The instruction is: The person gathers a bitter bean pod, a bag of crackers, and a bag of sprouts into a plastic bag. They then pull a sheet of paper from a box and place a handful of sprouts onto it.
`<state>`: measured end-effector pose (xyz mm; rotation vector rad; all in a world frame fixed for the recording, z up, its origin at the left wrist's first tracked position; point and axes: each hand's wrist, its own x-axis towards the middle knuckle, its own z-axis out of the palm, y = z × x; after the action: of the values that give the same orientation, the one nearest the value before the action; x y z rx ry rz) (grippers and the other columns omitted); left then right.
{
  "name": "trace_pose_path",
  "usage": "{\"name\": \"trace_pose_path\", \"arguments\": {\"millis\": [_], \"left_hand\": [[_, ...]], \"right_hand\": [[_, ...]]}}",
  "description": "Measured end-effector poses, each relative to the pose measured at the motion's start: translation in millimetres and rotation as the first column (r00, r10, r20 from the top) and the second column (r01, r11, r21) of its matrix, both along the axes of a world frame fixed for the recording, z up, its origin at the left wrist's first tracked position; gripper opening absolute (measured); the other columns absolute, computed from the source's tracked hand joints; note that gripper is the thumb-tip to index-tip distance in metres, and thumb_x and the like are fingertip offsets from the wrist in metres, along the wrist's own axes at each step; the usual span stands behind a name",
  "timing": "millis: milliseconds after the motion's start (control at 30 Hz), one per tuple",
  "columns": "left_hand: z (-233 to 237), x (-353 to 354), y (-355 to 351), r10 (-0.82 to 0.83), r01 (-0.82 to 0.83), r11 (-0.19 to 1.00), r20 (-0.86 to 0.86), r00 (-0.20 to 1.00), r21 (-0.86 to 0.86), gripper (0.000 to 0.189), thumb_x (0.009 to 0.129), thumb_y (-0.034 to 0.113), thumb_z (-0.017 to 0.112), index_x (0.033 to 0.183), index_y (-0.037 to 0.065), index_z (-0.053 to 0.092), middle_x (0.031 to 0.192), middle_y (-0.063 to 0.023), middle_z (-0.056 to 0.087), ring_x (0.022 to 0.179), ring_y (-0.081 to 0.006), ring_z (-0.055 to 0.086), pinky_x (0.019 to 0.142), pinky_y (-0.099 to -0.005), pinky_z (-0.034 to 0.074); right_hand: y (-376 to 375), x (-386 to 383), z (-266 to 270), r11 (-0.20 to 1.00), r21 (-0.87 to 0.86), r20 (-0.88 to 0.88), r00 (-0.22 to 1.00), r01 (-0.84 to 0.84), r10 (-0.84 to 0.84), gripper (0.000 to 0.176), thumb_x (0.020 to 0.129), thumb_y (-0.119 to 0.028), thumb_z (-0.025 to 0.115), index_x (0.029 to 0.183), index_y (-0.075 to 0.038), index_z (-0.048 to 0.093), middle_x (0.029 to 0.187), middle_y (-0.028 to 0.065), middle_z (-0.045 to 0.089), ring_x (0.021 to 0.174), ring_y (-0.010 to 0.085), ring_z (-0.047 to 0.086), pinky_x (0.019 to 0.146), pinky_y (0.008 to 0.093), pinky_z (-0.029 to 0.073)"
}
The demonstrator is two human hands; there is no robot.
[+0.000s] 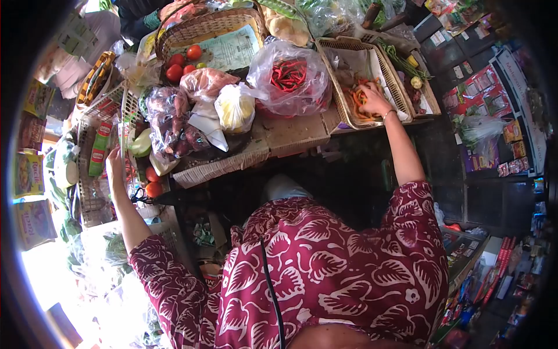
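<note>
My right hand [376, 101] reaches into a woven basket [339, 77], its fingers curled down onto orange-red chillies [360, 110]; the fingertips are partly hidden among them. At the left, my left hand [115, 167] is closed at the side of a white plastic basket [87, 198], which holds a green packet [100, 139]. A clear bag of red chillies [289, 75] stands left of the woven basket. Nearer my left hand are a bag of purple onions [165, 116] and a pale green eggplant [141, 143].
Tomatoes [174, 72] lie by a large wicker basket [209, 23]. A bag of yellow produce [235, 109] sits near the cardboard-covered edge [226, 163]. Long green beans [398, 58] lie to the right. Another person's sleeve [136, 17] shows at the back left.
</note>
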<state>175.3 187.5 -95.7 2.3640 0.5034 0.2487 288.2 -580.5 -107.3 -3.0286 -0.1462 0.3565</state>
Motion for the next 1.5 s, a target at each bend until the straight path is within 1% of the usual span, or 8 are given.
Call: {"name": "trace_pose_path", "arguments": {"millis": [167,367,633,800,900,1100,1333,1500], "left_hand": [[7,0,-11,0.053,-0.054,0.998,-0.026,0.998,-0.038,0.03,0.082,0.025,0.05,0.103,0.004,0.06,0.065,-0.0034,0.058,0.054,-0.0092,0.053,0.047,-0.0247,0.04],[-9,7,4,-0.042,0.038,0.998,0.068,0.997,0.054,0.029,0.08,0.022,0.053,0.1,0.003,0.061,0.066,-0.0047,0.06,0.055,-0.0103,0.054,0.05,-0.0247,0.041],[-18,10,15,-0.008,-0.009,0.987,0.104,0.995,0.161,0.031,0.079,0.026,0.054,0.099,0.004,0.062,0.069,-0.0074,0.061,0.059,-0.0127,0.055,0.054,-0.0273,0.042],[5,3,-10,0.093,-0.092,0.995,-0.038,0.995,0.045,0.03,0.079,0.025,0.054,0.099,0.004,0.062,0.073,-0.0095,0.062,0.063,-0.0147,0.057,0.059,-0.0281,0.044],[-2,6,-2,0.096,-0.096,0.995,-0.002,0.995,0.015,0.03,0.08,0.024,0.053,0.099,0.004,0.062,0.075,-0.0103,0.063,0.065,-0.0155,0.057,0.061,-0.0282,0.044],[10,4,-12,0.112,-0.115,0.993,-0.084,0.99,-0.031,0.031,0.08,0.024,0.052,0.102,0.003,0.06,0.079,-0.0115,0.064,0.069,-0.0187,0.059,0.063,-0.0301,0.045],[3,7,-7,0.086,-0.086,0.995,-0.009,0.996,0.041,0.032,0.079,0.024,0.054,0.101,0.002,0.06,0.087,-0.0148,0.063,0.077,-0.0205,0.061,0.069,-0.0309,0.045],[26,-9,-43,0.077,-0.103,0.981,0.154,0.985,0.167,0.028,0.077,0.023,0.05,0.091,0.001,0.063,0.084,-0.0166,0.063,0.078,-0.0269,0.061,0.071,-0.0341,0.046]], "right_hand": [[-25,13,-5,0.989,0.113,0.255,0.965,-0.097,0.066,0.045,0.06,-0.011,0.064,0.103,-0.009,0.051,0.098,0.0164,0.053,0.09,0.0332,0.052,0.076,0.0397,0.044],[-44,11,51,0.651,0.702,-0.165,0.955,0.289,-0.247,0.035,0.07,-0.01,0.063,0.103,-0.01,0.051,0.081,0.002,0.055,0.074,0.0109,0.053,0.064,0.0245,0.043],[-51,-11,49,0.756,0.233,-0.372,0.774,0.612,-0.512,0.069,0.063,-0.036,0.074,0.117,-0.005,0.045,0.094,0.0052,0.053,0.079,0.0091,0.049,0.06,0.0252,0.041],[-46,15,-45,0.956,0.225,0.044,0.978,0.189,-0.204,0.074,0.058,-0.025,0.076,0.119,0.0,0.042,0.107,0.0141,0.055,0.095,0.0177,0.053,0.075,0.0293,0.045],[-42,27,-46,0.928,0.288,0.053,0.963,0.238,-0.264,0.084,0.053,-0.034,0.075,0.122,-0.002,0.041,0.094,0.0115,0.057,0.074,0.0205,0.053,0.068,0.0275,0.044],[-35,16,28,0.582,0.806,0.042,0.972,0.104,-0.232,0.028,0.068,-0.018,0.069,0.087,-0.002,0.055,0.075,0.0003,0.054,0.068,0.0102,0.05,0.062,0.0235,0.042],[-28,21,5,0.573,0.819,0.123,0.964,0.034,-0.234,0.015,0.073,-0.012,0.063,0.083,0.0,0.059,0.079,0.0059,0.062,0.08,0.0137,0.059,0.068,0.0266,0.045],[29,7,-15,0.948,0.156,0.507,0.847,-0.276,0.163,0.045,0.064,-0.025,0.067,0.104,-0.009,0.054,0.101,0.0161,0.055,0.098,0.0335,0.048,0.087,0.0412,0.038]]}}
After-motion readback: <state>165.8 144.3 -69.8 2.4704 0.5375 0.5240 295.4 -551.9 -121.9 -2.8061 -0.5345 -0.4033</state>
